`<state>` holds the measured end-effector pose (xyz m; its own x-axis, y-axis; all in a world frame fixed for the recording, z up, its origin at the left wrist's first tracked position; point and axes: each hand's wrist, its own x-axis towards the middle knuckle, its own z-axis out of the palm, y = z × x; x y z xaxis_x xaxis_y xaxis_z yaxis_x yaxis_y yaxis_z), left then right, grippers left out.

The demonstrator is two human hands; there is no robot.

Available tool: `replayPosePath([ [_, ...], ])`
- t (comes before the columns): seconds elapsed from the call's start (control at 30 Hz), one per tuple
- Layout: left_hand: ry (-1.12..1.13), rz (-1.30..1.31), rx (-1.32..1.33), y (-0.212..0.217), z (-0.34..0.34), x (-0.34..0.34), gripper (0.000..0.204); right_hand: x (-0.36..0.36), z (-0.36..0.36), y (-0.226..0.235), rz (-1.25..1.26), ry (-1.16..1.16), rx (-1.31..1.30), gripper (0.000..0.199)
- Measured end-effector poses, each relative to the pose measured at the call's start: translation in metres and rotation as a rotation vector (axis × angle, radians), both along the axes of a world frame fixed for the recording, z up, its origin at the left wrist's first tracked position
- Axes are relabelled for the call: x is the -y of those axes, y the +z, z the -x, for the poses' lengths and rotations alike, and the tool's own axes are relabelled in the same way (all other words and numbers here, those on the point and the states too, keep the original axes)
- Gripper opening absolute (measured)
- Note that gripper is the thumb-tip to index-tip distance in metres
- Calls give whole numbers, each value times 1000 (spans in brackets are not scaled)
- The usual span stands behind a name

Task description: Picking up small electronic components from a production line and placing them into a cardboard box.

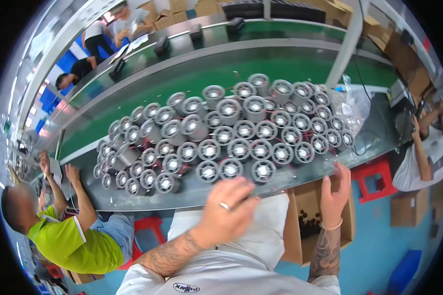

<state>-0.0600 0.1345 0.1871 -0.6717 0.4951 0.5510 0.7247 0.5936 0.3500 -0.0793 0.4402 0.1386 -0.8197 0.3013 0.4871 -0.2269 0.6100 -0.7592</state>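
Observation:
Many grey, cup-shaped cylindrical parts crowd the workbench (192, 192); they have ringed rims, spokes and bright silvery centres, and thin red wires show between them. My left hand (229, 211), with a ring on one finger, hovers at the bench's front edge, just below the nearest grey part (231, 169). Its fingers are loosely bent and apart, slightly blurred, and nothing shows in them. To the right, my right hand (335, 194) is raised near the edge with fingers spread, holding nothing visible. It is above an open cardboard box (293, 231) with small dark pieces inside.
A green conveyor belt (300, 61) runs behind the bench, with black blocks on the ledge beyond. Clear plastic bags (352, 105) lie at the bench's right end. Co-workers sit at left, in a lime shirt (79, 246), and at right. A red stool (374, 179) stands at right.

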Motion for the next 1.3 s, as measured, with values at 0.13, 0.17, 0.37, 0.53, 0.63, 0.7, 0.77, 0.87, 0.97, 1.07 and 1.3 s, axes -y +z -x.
replayPosePath([
  [0.13,375,24,-40,19,32,85,48,50,69,73,-464,218,-16,63],
  [0.17,456,72,-30,28,43,98,51,63,99,82,-546,265,-12,68],
  [0.37,226,230,-51,60,143,75,65,47,235,120,-1017,343,435,94],
  [0.53,165,359,141,55,227,0,75,39,253,79,-909,538,406,78],
  [0.63,231,359,474,55,269,-29,73,56,232,66,-858,439,200,69],
  [0.7,236,446,453,47,285,-40,70,57,226,65,-903,319,116,60],
  [0.77,207,512,480,41,295,-46,65,52,220,72,-866,294,116,56],
  [0.87,154,546,431,31,306,-53,59,36,199,95,-763,72,21,57],
  [0.97,145,527,376,22,310,-56,58,-3,144,98,-531,-155,-85,56],
  [1.07,225,429,398,25,300,-38,56,-13,65,67,-69,-238,-104,50],
  [1.3,188,581,371,30,317,-53,57,-7,-197,-63,-162,-631,470,36],
])
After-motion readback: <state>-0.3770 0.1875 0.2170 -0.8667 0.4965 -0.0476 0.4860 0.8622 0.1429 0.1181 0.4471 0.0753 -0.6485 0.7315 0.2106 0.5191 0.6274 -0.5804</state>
